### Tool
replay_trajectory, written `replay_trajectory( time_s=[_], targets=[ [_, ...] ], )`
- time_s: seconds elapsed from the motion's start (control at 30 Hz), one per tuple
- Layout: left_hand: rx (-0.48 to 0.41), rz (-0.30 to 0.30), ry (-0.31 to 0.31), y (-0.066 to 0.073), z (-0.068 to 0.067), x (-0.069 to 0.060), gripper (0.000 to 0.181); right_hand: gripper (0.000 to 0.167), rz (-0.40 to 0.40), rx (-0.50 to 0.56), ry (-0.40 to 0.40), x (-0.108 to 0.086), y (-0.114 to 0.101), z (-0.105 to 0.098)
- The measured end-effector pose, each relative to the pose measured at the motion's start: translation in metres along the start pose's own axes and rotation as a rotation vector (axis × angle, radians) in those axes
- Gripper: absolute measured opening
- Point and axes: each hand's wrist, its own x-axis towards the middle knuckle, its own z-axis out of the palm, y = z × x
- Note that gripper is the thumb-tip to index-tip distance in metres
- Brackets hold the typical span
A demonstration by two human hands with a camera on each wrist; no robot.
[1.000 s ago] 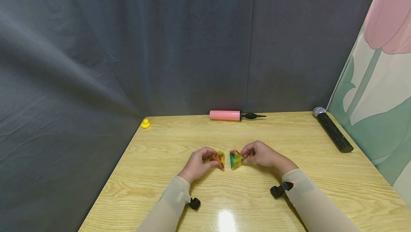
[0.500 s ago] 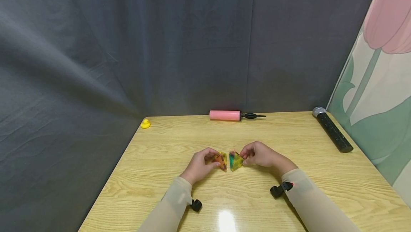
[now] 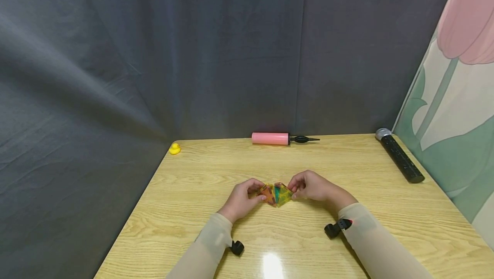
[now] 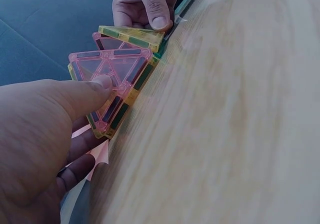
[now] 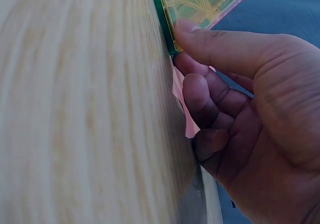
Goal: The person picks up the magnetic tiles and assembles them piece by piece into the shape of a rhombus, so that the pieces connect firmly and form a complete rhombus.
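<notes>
In the middle of the table, two small groups of see-through triangular magnetic tiles meet edge to edge. My left hand pinches the left group, whose front is an orange-pink tile with yellow tiles behind it. The right group, a yellow tile with a green tile beside it and a pinkish one behind, is pinched by my right hand. In the right wrist view my thumb lies on that yellow tile's face. The far sides of both groups are partly hidden by fingers.
A pink hand pump with a black nozzle lies at the table's back edge. A yellow rubber duck sits at the back left corner, and a black microphone lies along the right edge. Dark cloth hangs behind.
My left hand has moved a little to the right with its tiles, closing the gap until they meet the right group. The right hand has hardly moved.
</notes>
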Motion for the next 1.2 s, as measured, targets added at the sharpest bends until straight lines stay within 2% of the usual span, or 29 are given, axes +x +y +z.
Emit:
replay_trajectory(
  time_s=[0.6,0.87,1.2],
  targets=[
    [0.001,-0.018,0.002,0.0018,0.0002,0.0002,0.029,0.020,0.000,0.029,0.018,-0.0007,-0.0018,0.0001],
    [-0.002,-0.025,0.005,0.0011,0.0006,0.0008,0.029,0.020,0.001,0.074,0.027,-0.0022,-0.0054,-0.0012],
    [-0.005,-0.005,0.016,-0.0016,0.0024,0.0024,0.028,0.020,-0.024,0.090,0.034,0.0000,-0.0032,0.0009]
  ],
)
